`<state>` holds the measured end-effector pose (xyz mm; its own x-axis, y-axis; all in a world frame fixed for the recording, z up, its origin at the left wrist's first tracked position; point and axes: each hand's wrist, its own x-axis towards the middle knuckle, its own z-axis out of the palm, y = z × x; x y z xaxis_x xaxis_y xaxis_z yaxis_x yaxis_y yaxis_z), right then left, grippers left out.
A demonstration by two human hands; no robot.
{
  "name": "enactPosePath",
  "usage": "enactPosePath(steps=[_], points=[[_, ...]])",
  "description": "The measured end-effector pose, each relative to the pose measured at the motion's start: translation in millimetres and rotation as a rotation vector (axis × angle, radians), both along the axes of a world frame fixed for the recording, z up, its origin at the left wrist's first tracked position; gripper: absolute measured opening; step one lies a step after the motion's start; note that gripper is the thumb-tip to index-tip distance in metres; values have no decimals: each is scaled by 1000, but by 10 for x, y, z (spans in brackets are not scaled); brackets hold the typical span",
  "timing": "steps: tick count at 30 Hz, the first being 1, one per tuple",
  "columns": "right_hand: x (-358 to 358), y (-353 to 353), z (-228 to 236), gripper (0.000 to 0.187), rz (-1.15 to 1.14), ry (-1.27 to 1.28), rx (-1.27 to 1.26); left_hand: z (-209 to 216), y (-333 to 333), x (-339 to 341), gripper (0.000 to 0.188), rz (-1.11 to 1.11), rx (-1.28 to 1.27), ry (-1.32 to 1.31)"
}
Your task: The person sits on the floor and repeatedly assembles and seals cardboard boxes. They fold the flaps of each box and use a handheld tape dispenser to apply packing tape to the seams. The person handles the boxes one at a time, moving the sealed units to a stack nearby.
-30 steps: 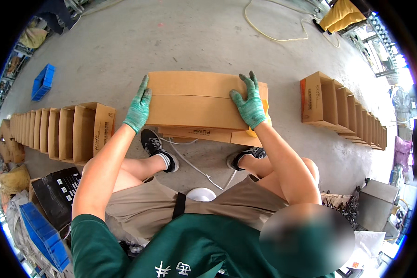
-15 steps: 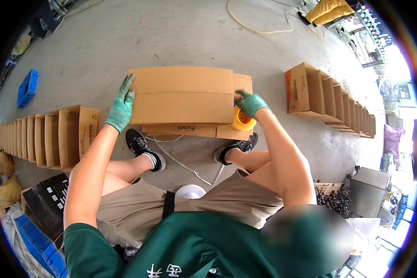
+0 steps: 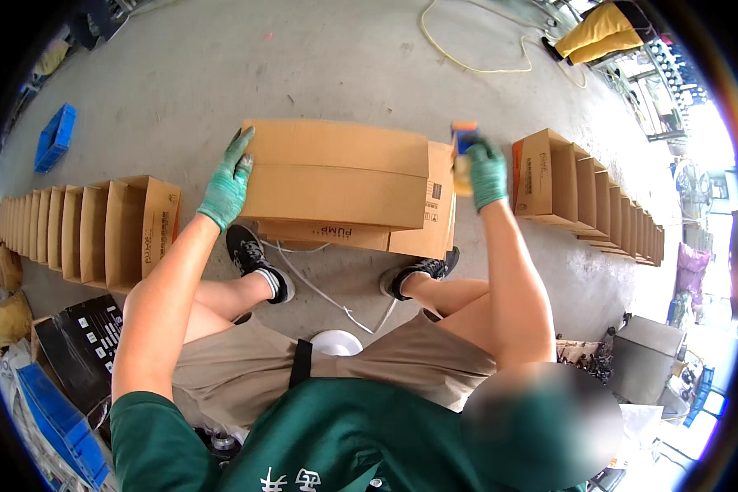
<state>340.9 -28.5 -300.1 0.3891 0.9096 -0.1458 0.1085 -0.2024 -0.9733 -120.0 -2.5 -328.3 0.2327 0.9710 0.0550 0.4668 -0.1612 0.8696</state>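
A closed cardboard box [image 3: 336, 172] lies in front of me, its top flaps meeting along a lengthwise seam. Under it is more flat brown cardboard [image 3: 418, 242], sticking out at the near and right sides. My left hand [image 3: 228, 184], in a green glove, grips the box's left end, thumb over the top and fingers along the side. Off the box's right end, my gloved right hand [image 3: 489, 174] is closed around a tape dispenser [image 3: 464, 141], blue and orange with a yellowish roll. Motion blurs the dispenser, and the hand partly covers it.
Rows of open cardboard boxes stand at left [image 3: 127, 230] and right [image 3: 549, 176]. A blue crate [image 3: 55, 138] sits far left. White cord [image 3: 316, 287] runs between my shoes. At far right, another person in yellow trousers [image 3: 607, 37] is near a pale hose [image 3: 476, 70].
My right hand has moved right and away from the box's end, bringing the tape dispenser with it. My left hand keeps its hold on the box's left end.
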Motion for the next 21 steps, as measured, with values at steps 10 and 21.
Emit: enactPosePath(steps=[10, 21], points=[[-613, 136, 1007, 47, 654, 106, 135, 103, 47, 151, 46, -2, -2, 68], [-374, 309, 825, 72, 1005, -186, -204, 756, -67, 451, 34, 95, 100, 303]])
